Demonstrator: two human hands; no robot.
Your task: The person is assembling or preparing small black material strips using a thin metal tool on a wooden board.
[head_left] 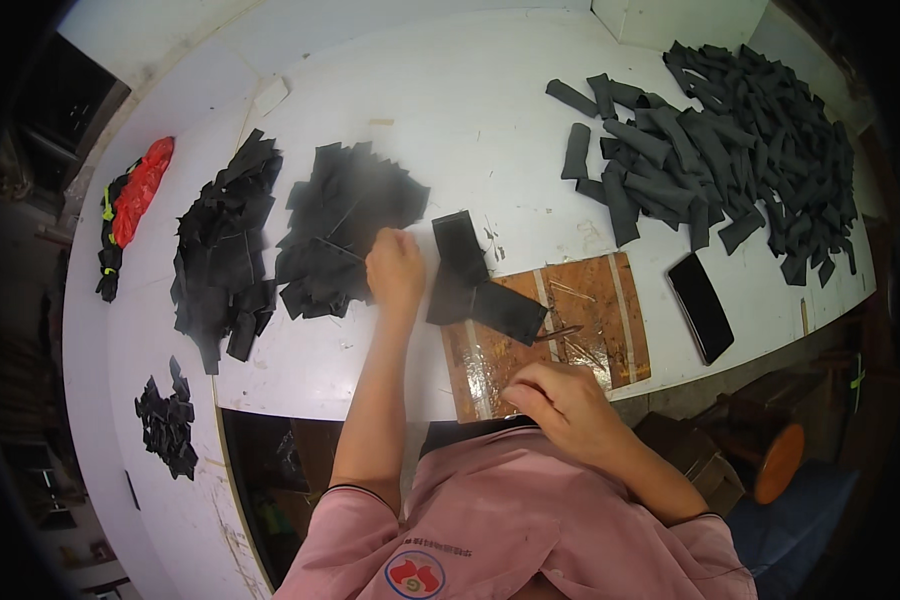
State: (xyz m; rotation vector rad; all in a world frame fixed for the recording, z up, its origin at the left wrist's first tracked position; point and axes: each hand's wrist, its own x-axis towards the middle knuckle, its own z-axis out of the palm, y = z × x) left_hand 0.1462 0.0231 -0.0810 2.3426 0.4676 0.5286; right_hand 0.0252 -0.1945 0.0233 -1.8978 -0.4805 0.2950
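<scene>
My left hand [396, 268] is closed at the right edge of a heap of dark cloth pieces [340, 215]. A thin line runs from its fingers over the heap; whether it is a tool or a cloth edge I cannot tell. My right hand [562, 402] is curled, fingers together, over the near edge of a brown board [625, 340]; what it may hold is hidden. Between the hands, a black cloth strip [459, 245] lies on the table, and another black strip [510, 312] rests partly on the board. Beside that lies a thin dark pointed tool [560, 333].
A large pile of rolled dark grey cloth tubes [710, 150] covers the far right. A black phone [700, 308] lies right of the board. Leftward are another dark cloth heap [225, 250], a smaller one [166, 420] and a red plastic bag [142, 190]. A round stool [778, 463] stands below right.
</scene>
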